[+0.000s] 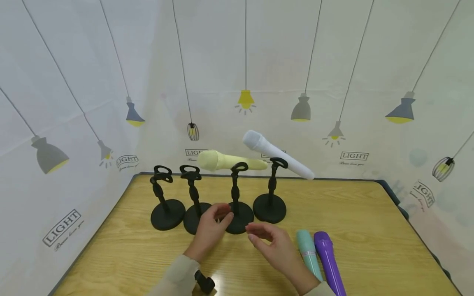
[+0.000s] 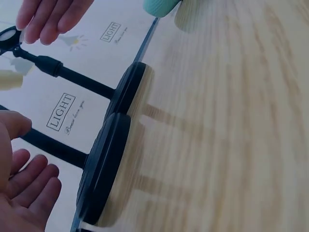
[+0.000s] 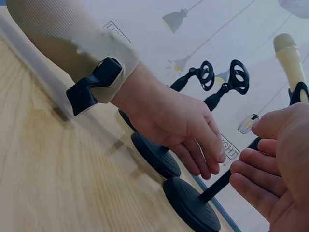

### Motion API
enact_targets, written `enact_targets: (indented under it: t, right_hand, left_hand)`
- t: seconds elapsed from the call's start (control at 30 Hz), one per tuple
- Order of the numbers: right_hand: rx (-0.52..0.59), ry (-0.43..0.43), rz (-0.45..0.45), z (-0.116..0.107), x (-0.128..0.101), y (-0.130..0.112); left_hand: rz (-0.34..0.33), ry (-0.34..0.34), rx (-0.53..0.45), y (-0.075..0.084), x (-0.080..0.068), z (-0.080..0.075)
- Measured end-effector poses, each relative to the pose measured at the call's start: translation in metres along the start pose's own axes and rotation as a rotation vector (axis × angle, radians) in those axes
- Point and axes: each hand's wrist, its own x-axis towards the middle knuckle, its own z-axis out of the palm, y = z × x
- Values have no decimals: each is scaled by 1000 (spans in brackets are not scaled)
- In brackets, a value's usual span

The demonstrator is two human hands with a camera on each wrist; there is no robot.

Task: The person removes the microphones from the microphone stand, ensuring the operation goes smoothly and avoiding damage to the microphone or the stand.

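My left hand (image 1: 213, 225) hovers before the third black microphone stand (image 1: 235, 193), fingers loosely bent and holding nothing. To its right my right hand (image 1: 272, 246) is held the same way, its palm turned toward the left hand, also with nothing in it. A pale yellow microphone (image 1: 229, 161) lies nearly level in the clip of that third stand. The white microphone (image 1: 283, 154) sits tilted in the fourth stand (image 1: 271, 197), head up to the left. In the right wrist view, the yellow microphone (image 3: 288, 60) shows above my fingers.
Two stands with bare clips, the far-left stand (image 1: 166, 211) and the second stand (image 1: 193, 191), complete the row. A mint microphone (image 1: 309, 253) and a purple microphone (image 1: 328, 261) lie side by side at the right of the wooden table (image 1: 366, 222). A printed curtain (image 1: 218, 53) encloses the table.
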Motion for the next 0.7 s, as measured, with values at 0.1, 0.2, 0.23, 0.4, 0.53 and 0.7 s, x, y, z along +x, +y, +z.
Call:
enact_targets:
  t: [0.1,0.2,0.23,0.4,0.53,0.7]
  right_hand:
    - [-9,27,-8,-7,1,1]
    - [-14,64,13,-15,2,0]
    - [-15,76,21,-17,3,0]
    - [-29,141,-8,-29,3,0]
    - [-36,143,-42,-34,3,1]
    - [-26,137,-31,-36,2,0]
  left_hand:
    - [-18,-2,6,2,7,7]
    - [-23,-10,5,3,13,13]
    - [-24,-16,-1,4,15,14]
    - [1,-26,-10,3,22,20]
    - [15,14,-14,0,28,24]
    - [12,69,12,0,31,25]
